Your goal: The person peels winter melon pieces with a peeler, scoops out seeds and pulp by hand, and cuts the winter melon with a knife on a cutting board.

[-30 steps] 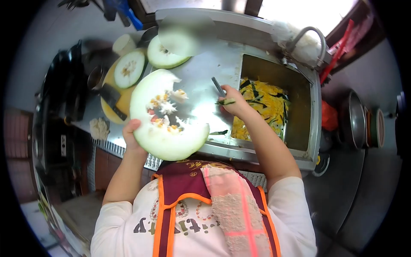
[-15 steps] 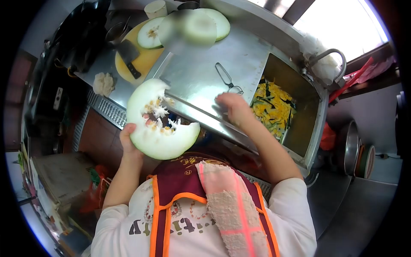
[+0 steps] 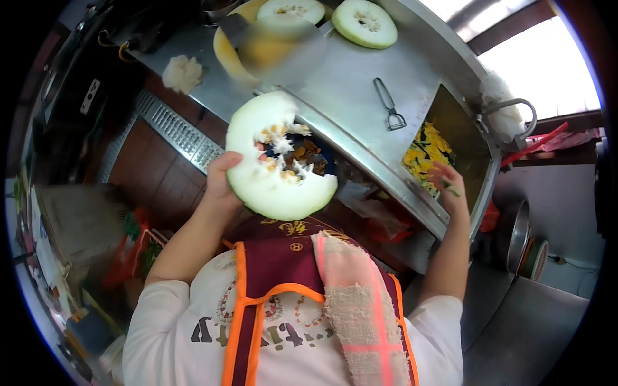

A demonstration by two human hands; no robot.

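Note:
My left hand (image 3: 223, 177) grips the left edge of a thick pale melon slice (image 3: 277, 193), whose torn, seedy centre opens toward the right. Over the near edge of the sink is my right hand (image 3: 449, 183), fingers spread, with a small green scrap on it. Below those fingers lie yellow and dark green peelings (image 3: 428, 151) in the sink. A peeler (image 3: 390, 106) rests on the steel counter, left of the sink.
Two more melon slices (image 3: 365, 24) (image 3: 291, 9) sit at the back, one on the yellow board (image 3: 225, 53). A white cloth (image 3: 182, 74) lies on the counter at left. The tap (image 3: 515, 106) curves over the sink's right side. Debris shows below the counter edge.
The peeler has left my right hand and lies on the counter. My right hand has moved right to the sink and opened. The view has shifted; my left hand still holds the slice.

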